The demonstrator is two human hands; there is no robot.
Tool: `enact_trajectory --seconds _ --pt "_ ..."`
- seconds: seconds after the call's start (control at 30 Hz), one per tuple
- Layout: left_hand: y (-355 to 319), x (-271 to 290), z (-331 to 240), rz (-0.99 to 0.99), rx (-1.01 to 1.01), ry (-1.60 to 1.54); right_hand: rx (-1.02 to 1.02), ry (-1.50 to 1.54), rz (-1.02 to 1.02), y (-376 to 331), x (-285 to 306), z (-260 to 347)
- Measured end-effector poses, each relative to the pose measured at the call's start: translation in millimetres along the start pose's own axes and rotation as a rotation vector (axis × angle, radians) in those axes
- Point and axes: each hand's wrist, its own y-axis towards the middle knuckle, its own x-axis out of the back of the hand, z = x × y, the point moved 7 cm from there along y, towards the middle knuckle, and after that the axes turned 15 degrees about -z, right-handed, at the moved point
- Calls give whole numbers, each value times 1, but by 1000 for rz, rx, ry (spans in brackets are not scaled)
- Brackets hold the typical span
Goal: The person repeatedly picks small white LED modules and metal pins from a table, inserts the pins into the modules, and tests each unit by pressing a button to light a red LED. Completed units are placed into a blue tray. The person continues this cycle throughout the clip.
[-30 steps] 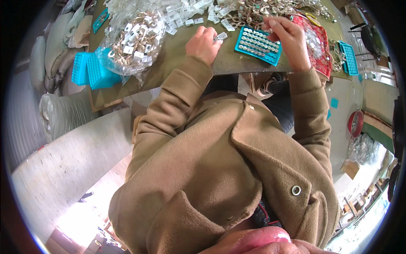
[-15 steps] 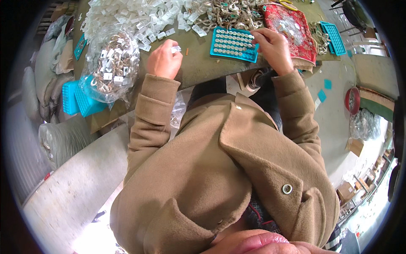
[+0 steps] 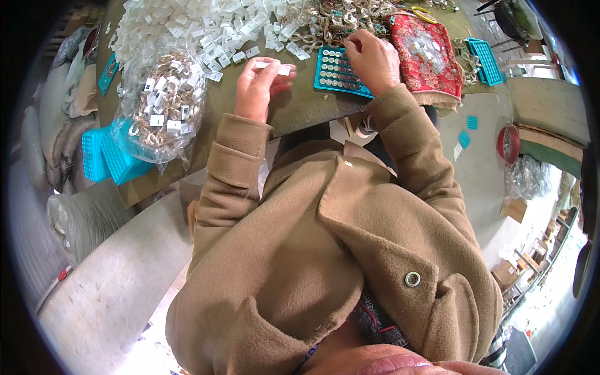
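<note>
A small white plastic piece [image 3: 275, 69] is pinched between the thumb and fingers of my left hand [image 3: 255, 94], raised over the table's near side. My right hand [image 3: 376, 65] is closed over the right part of a blue tray [image 3: 347, 89] with rows of round silvery pieces in its cells. Its fingertips bend down at the tray's far edge; what they hold, if anything, is hidden. Just beyond the tray lies a tangle of cords [image 3: 334, 22] in beige and brown. A heap of translucent white plastic pieces [image 3: 194, 28] spreads ahead of my left hand.
A clear bag [image 3: 165, 106] of corded white tags stands left, by blue trays [image 3: 128, 156] at the table edge. Right of my right hand lies a red patterned cloth [image 3: 406, 62] with clear pieces, yellow-handled scissors [image 3: 425, 14] and more blue trays [image 3: 484, 59].
My left hand has turned and opened out slightly, showing the white piece more fully. My right hand has moved left and farther away, from the tray's right end toward the cords.
</note>
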Motion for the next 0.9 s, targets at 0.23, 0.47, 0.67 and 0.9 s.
enact_trajectory --seconds 0.23,0.47,0.67,0.9 --pt "-20 -18 13 116 522 -429 -315 307 -17 7 21 -33" --pt "-31 -59 -21 265 289 -343 -564 995 99 2 33 -54" --pt "-36 -113 -47 270 -174 17 -474 1141 165 -2 56 -35" --pt "-41 -148 -34 360 -311 309 -277 917 127 -10 86 -21"
